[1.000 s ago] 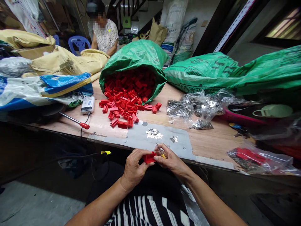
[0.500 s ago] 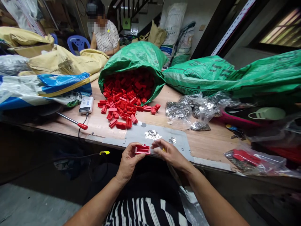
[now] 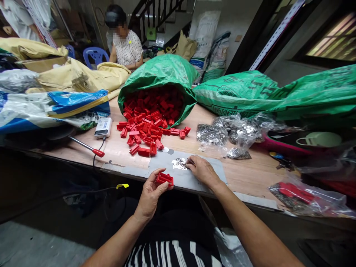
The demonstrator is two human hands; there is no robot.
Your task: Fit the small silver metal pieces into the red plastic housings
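Note:
My left hand [image 3: 148, 194] grips a small red plastic housing [image 3: 165, 180] between thumb and fingers, its open hollow side facing up, just in front of the table edge. My right hand [image 3: 203, 170] reaches over the grey mat [image 3: 158, 163], its fingertips pinched together at the right side of a pile of small shiny metal pieces [image 3: 178, 163]. A thin dark sliver shows at those fingertips, too small to name. Beyond the mat, loose red housings [image 3: 146, 131] spill from the mouth of a green woven sack [image 3: 167, 66].
Clear bags of metal parts [image 3: 214, 133] lie right of the sack. A white power bank [image 3: 102, 128] and a red-tipped metal lever [image 3: 89, 146] are at left. A bag with red parts [image 3: 297, 193] lies at right. A person [image 3: 125, 48] sits behind the table.
My right hand has moved from beside the housing, forward to the metal pile. My left hand still holds the housing, now slightly lower and tilted.

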